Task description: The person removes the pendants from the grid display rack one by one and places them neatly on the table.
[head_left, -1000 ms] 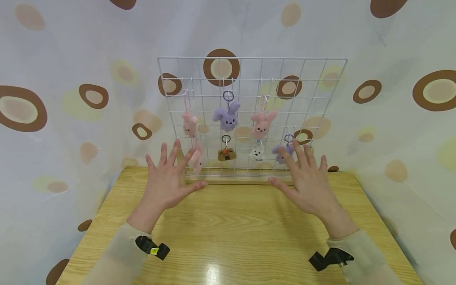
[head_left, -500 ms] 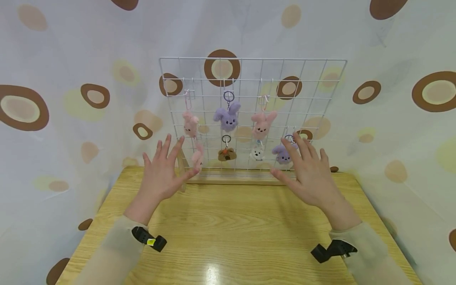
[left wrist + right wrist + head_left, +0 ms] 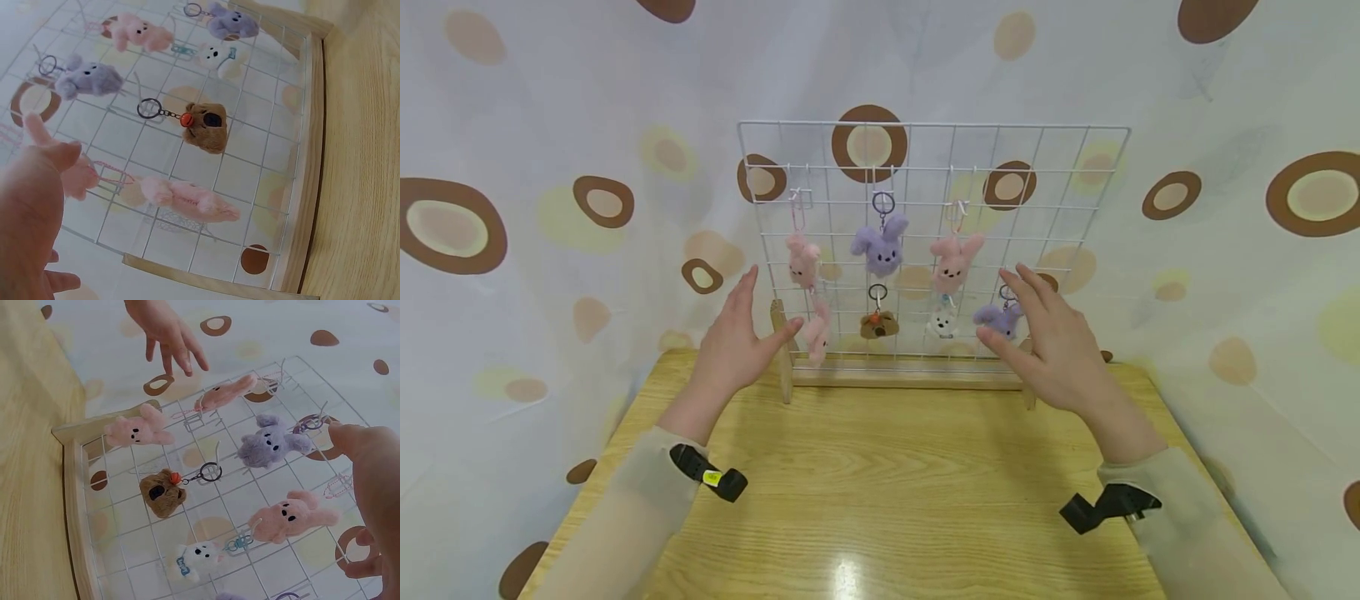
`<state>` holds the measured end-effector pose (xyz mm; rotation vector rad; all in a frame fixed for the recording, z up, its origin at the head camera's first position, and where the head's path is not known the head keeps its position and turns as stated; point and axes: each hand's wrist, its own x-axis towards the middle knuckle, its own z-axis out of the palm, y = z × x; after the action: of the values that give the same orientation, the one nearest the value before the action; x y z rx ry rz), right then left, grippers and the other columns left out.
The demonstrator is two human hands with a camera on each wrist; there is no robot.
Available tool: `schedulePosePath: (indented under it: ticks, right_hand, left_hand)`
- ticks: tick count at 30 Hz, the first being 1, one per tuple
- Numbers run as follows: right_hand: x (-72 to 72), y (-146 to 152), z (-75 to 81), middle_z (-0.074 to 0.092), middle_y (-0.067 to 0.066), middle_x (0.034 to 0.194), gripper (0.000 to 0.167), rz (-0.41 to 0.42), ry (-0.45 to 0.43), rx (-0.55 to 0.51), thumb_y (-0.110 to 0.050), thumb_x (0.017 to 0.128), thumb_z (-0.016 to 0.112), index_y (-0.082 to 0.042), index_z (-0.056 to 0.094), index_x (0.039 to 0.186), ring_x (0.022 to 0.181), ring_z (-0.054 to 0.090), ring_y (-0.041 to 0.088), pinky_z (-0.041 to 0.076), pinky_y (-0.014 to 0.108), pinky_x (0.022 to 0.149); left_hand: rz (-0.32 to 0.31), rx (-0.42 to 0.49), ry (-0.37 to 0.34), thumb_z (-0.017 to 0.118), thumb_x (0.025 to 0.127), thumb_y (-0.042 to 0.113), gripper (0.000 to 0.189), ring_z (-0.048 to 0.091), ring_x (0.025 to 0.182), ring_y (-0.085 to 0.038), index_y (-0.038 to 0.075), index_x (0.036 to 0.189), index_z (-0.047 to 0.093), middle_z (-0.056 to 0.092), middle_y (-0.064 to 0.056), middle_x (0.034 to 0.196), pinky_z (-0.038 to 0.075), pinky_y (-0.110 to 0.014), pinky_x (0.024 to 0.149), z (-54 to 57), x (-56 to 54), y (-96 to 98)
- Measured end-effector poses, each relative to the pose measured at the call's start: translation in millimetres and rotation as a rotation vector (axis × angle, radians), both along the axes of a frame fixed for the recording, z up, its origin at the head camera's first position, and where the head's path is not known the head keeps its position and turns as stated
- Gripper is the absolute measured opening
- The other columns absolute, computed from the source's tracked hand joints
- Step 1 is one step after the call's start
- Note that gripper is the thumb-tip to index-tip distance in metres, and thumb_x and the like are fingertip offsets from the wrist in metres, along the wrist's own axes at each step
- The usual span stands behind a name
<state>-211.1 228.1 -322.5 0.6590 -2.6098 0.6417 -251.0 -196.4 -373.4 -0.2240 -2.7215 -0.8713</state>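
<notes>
My left hand (image 3: 733, 343) is held up at the left side of a white wire grid rack (image 3: 934, 126), fingers extended and thumb towards a pink plush bunny keychain (image 3: 817, 335). My right hand (image 3: 1058, 350) hovers at the rack's right side, partly covering a purple plush bunny keychain (image 3: 996, 319). Neither hand holds anything. Between them hang a brown plush bear keychain (image 3: 880, 326) with a red ball and a white plush dog keychain (image 3: 942, 322). The upper row has a pink bunny (image 3: 803, 262), a purple bunny (image 3: 882, 250) and another pink bunny (image 3: 953, 265).
The grid stands in a wooden base (image 3: 902, 380) near the back of a wood-grain table (image 3: 880, 492). Behind it hangs a pale cloth (image 3: 970, 67) with brown and beige spots. White hooks stick out from the grid.
Both hands have risen and turned, with their fingers drawn closer together. My left hand has shifted left, uncovering the base's left post. The keychains hang in the same places.
</notes>
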Motion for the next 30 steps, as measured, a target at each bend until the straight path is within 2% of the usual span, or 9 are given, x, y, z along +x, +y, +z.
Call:
schedulePosePath:
  ticks: [5, 13, 20, 25, 30]
  right_hand:
    - [-3.2, 3.0, 3.6, 0.027, 0.018, 0.170, 0.075, 0.006, -0.066, -0.078, -0.046, 0.106, 0.060, -0.012, 0.030, 0.166, 0.147, 0.037, 0.048, 0.031, 0.073, 0.111]
    - [-7.9, 2.1, 4.5, 0.042, 0.020, 0.159, 0.072, 0.043, -0.082, -0.220, -0.033, 0.105, 0.068, -0.007, 0.036, 0.163, 0.133, 0.051, 0.042, 0.042, 0.065, 0.105]
    - [-18.6, -0.1, 5.6, 0.049, 0.020, 0.155, 0.059, 0.072, -0.107, -0.335, -0.025, 0.107, 0.066, -0.001, 0.045, 0.156, 0.130, 0.057, 0.044, 0.044, 0.065, 0.106]
    - [-27.7, 0.8, 10.0, 0.057, 0.019, 0.147, 0.050, 0.066, -0.160, -0.410, -0.027, 0.109, 0.062, 0.000, 0.052, 0.150, 0.127, 0.060, 0.041, 0.045, 0.063, 0.106]
    - [-35.5, 0.6, 10.6, 0.056, 0.018, 0.149, 0.049, 0.079, -0.189, -0.456, -0.027, 0.110, 0.061, 0.001, 0.053, 0.149, 0.130, 0.060, 0.041, 0.043, 0.063, 0.108]
  left_hand:
    - [0.005, 0.103, -0.016, 0.068, 0.098, 0.059, 0.105, 0.030, 0.151, -0.048, 0.016, 0.171, 0.008, 0.022, -0.021, 0.171, 0.030, -0.066, 0.116, -7.9, -8.9, -0.6]
    - [0.020, 0.226, -0.009, 0.072, 0.100, 0.040, 0.090, 0.041, 0.146, -0.046, 0.015, 0.169, 0.021, 0.032, -0.019, 0.168, 0.040, -0.064, 0.111, -22.6, -21.2, 4.0]
    - [0.040, 0.291, -0.044, 0.071, 0.102, 0.033, 0.081, 0.043, 0.144, -0.048, 0.010, 0.167, 0.028, 0.036, -0.021, 0.165, 0.042, -0.061, 0.110, -35.4, -29.9, 2.2]
    - [0.062, 0.335, -0.081, 0.071, 0.102, 0.032, 0.079, 0.045, 0.143, -0.047, 0.007, 0.166, 0.030, 0.039, -0.023, 0.163, 0.044, -0.059, 0.110, -38.7, -34.5, 3.5]
    - [0.084, 0.364, -0.109, 0.069, 0.104, 0.033, 0.076, 0.046, 0.143, -0.044, 0.003, 0.163, 0.033, 0.040, -0.022, 0.162, 0.044, -0.055, 0.111, -41.7, -39.3, 7.2]
